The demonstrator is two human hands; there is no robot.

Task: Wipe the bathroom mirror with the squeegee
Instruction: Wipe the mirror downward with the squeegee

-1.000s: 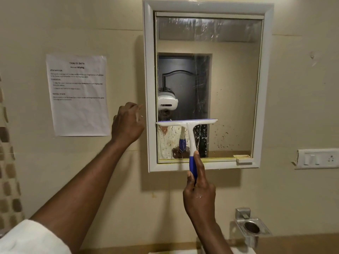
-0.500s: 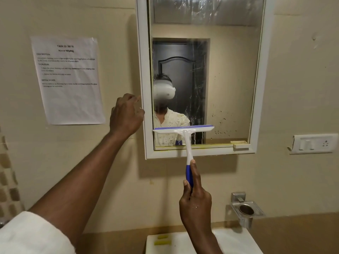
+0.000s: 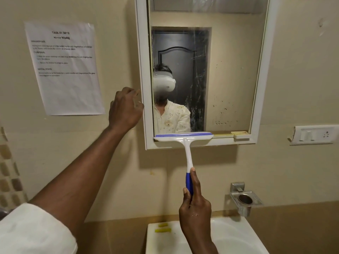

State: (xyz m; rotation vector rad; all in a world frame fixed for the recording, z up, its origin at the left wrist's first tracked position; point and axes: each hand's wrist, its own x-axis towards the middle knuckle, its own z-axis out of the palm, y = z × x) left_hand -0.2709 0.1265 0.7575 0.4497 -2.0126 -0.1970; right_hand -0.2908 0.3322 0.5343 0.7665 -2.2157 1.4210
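A white-framed mirror (image 3: 233, 70) hangs on the beige wall, with water spots at its lower right and streaks down its middle. My right hand (image 3: 194, 208) grips the blue handle of a white squeegee (image 3: 188, 153). Its blade lies level across the mirror's bottom left edge, over the lower frame. My left hand (image 3: 125, 109) is curled with fingers closed against the left side of the mirror frame, holding nothing that I can see.
A printed paper sheet (image 3: 64, 68) is stuck on the wall at left. A switch plate (image 3: 313, 134) sits at right, a metal cup holder (image 3: 244, 199) below it. A white basin (image 3: 229, 237) with yellow bits on its ledge lies under my right hand.
The squeegee has slid down the left part of the glass from mid-height to the bottom frame. My left hand stayed by the frame. The camera view has shifted.
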